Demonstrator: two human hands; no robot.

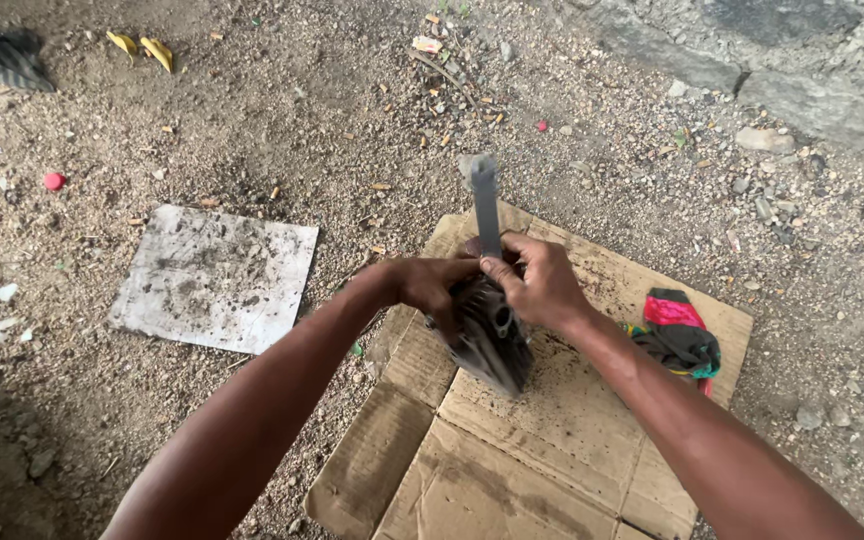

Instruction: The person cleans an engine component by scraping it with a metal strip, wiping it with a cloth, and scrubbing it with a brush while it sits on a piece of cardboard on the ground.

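A dark metal engine part (pixel 489 335) with thin ribs on its side is standing on a flat sheet of brown cardboard (pixel 512 470), near the middle of the scene. It is looking dirty and grey, and a round hole is showing on the side facing up. A flat grey metal tool (pixel 485 205) is sticking up out of its top, pointing far away.

Both arms are reaching in from the near edge and meeting at the part. The left hand (pixel 427 285) is wrapping around the left side of the part — its fingers are curled tight against the metal. The right hand (pixel 542 285) is closing around the bottom of the grey tool, with the thumb pressing on the tool's flat face, and it is also touching the top of the part.

Just to the right of the part, a crumpled cloth (pixel 680 335) in red, green and dark colours is lying on the cardboard. To the left, a dirty white board (pixel 214 278) is lying flat on the sandy ground (pixel 332 110). Farther left a small red cap (pixel 53 181) is sitting in the dirt. Far off at the top left, two yellow peel pieces (pixel 142 48) are lying near a dark crumpled thing (pixel 7 58) — I cannot tell what it is. A grey rock wall (pixel 782 60) is running along the far right.
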